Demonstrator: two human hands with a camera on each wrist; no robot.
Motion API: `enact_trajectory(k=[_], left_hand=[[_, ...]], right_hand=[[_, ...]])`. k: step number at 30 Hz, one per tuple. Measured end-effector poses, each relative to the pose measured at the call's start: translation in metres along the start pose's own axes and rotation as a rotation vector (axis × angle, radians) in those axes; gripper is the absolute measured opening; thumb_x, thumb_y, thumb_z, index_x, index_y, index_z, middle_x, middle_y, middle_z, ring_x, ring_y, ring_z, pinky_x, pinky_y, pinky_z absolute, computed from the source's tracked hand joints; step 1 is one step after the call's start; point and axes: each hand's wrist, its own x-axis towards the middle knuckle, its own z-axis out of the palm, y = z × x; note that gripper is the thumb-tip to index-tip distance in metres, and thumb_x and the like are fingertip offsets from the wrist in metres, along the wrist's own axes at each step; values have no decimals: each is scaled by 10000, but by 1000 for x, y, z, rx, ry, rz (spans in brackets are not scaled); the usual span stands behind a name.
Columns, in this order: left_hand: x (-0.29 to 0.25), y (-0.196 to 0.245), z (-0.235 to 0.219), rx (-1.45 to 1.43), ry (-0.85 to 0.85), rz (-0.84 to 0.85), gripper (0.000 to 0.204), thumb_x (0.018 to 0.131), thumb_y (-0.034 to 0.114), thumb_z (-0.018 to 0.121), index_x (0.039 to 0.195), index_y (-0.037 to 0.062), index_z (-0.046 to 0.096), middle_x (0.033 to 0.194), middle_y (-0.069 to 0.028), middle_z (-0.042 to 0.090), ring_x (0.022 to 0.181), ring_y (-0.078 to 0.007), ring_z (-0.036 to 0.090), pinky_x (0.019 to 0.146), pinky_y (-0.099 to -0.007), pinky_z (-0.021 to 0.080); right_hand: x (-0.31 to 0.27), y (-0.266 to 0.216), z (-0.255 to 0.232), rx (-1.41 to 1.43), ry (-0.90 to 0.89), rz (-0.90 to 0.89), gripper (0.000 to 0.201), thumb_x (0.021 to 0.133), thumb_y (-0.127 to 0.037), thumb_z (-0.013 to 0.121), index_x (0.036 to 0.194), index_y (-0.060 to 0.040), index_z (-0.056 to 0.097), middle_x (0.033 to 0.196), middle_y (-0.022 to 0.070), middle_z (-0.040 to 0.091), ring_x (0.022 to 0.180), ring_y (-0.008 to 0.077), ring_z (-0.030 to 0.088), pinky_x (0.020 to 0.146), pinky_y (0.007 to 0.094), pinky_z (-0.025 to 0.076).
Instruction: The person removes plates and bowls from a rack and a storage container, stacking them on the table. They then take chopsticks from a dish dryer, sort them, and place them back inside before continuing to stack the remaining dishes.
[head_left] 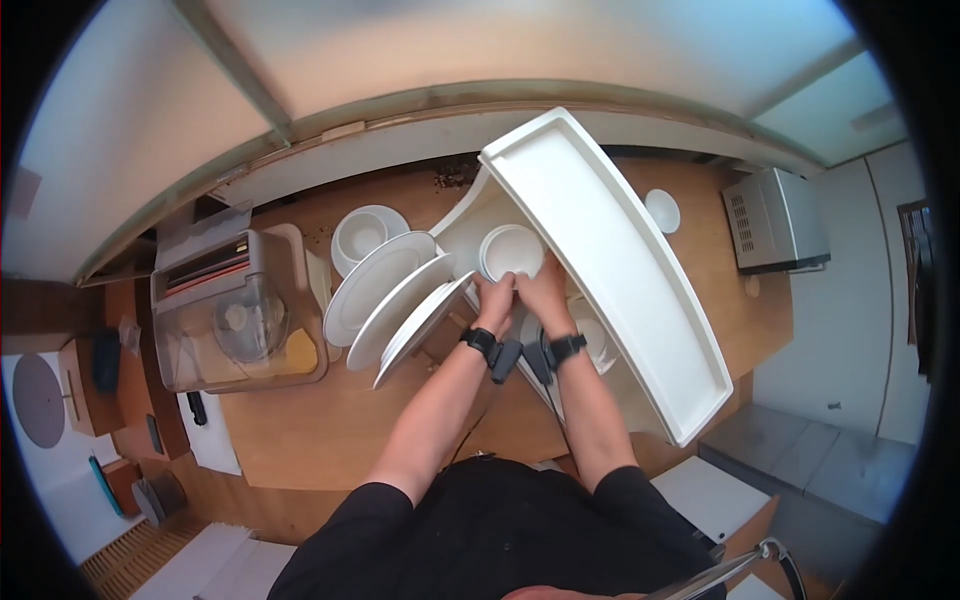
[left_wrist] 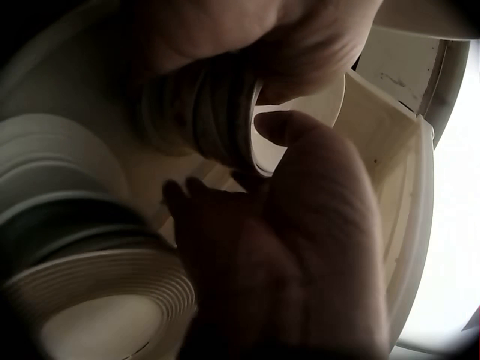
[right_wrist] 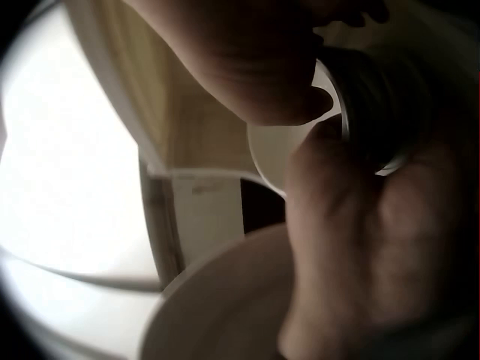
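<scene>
Left hand (head_left: 492,304), right hand (head_left: 546,301) grip stacked bowls (head_left: 512,251).

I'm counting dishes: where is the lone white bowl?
In the head view, the lone white bowl is at right on the wooden counter, between the big white container and the vented box.

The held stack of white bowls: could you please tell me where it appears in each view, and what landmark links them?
Head: the stack of white bowls is just above centre, mouth up.
Left wrist: upper centre, lying sideways, mouth to the right.
Right wrist: upper part, right of centre, partly behind fingers, mouth to the left.
Shared landmark: the left hand and right hand meeting at the bowls.
</scene>
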Motion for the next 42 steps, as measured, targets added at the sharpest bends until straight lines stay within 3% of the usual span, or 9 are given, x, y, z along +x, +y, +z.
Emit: enact_trajectory(k=[4, 7, 10, 13, 18, 22, 24, 32, 42], left_hand=[[-51, 32, 12, 47, 8, -41, 774, 867, 165, 690, 1437, -45, 209, 1355, -248, 468, 1148, -296, 550, 907, -352, 510], [-59, 20, 5, -79, -239, 83, 770, 867, 219, 695, 1424, -58, 243, 1375, -245, 455, 1166, -277, 537, 904, -358, 486], [-85, 6, -5, 158, -116, 0, 740, 882, 298, 669, 1413, -46, 284, 1186, -102, 499, 963, -165, 512, 773, -316, 459], [-152, 41, -27, 99, -315, -82, 688, 933, 245, 643, 1452, -55, 305, 1005, -29, 438, 884, -108, 457, 730, -233, 422], [-208, 53, -147, 121, -385, -160, 514, 1003, 225, 578, 1419, -20, 402, 1217, -76, 542, 1086, -140, 554, 935, -284, 494], [-259, 68, -256, 157, -213, -167, 445, 1026, 199, 534, 1403, -7, 417, 1382, -150, 515, 1207, -204, 558, 1015, -341, 493], [-283, 69, -304, 165, -66, -99, 422, 982, 187, 597, 1340, -7, 487, 1230, -97, 597, 1074, -150, 601, 929, -293, 511], [-335, 63, -442, 125, 129, 56, 360, 981, 129, 585, 1297, -26, 506, 1226, -101, 603, 1085, -161, 613, 899, -278, 526], [-332, 109, -526, 220, 137, 114, 354, 986, 123, 583, 1298, -28, 513, 1200, -100, 621, 1051, -154, 628, 887, -276, 539]], right_hand=[[-49, -9, -21, -505, 105, -413, 624, 788, -153, 652, 1355, 44, 481, 1386, 286, 475, 1304, 476, 432, 1066, 611, 338], [-58, 14, -32, -605, 34, -389, 678, 795, -142, 651, 1441, -84, 452, 1363, 254, 510, 1319, 444, 437, 1043, 632, 346], [-64, 21, -39, -656, -58, -317, 792, 812, -168, 677, 1529, -203, 344, 1350, 245, 527, 1333, 433, 428, 1052, 659, 319], [-78, 18, -42, -759, -24, -386, 814, 820, -181, 703, 1528, -114, 306, 1343, 261, 522, 1298, 426, 444, 1045, 676, 311], [-123, -22, -48, -288, -115, -559, 555, 867, -165, 674, 1372, -36, 485, 1205, 247, 604, 1167, 416, 540, 1014, 537, 402], [-185, -144, -96, 218, -317, -816, 214, 878, -124, 674, 1051, -5, 638, 940, 180, 658, 874, 358, 627, 761, 421, 502], [-220, -206, -128, 233, -319, -1127, 96, 854, -32, 671, 943, -18, 640, 810, 130, 636, 743, 316, 620, 656, 376, 487], [-346, -338, -162, 197, -72, -1881, 256, 516, -78, 678, 713, -32, 522, 597, 10, 352, 497, 154, 354, 428, 288, 233], [-425, -398, -128, -19, 101, -1860, 198, 562, -107, 657, 686, -44, 517, 612, 11, 410, 555, 163, 415, 482, 284, 305]])
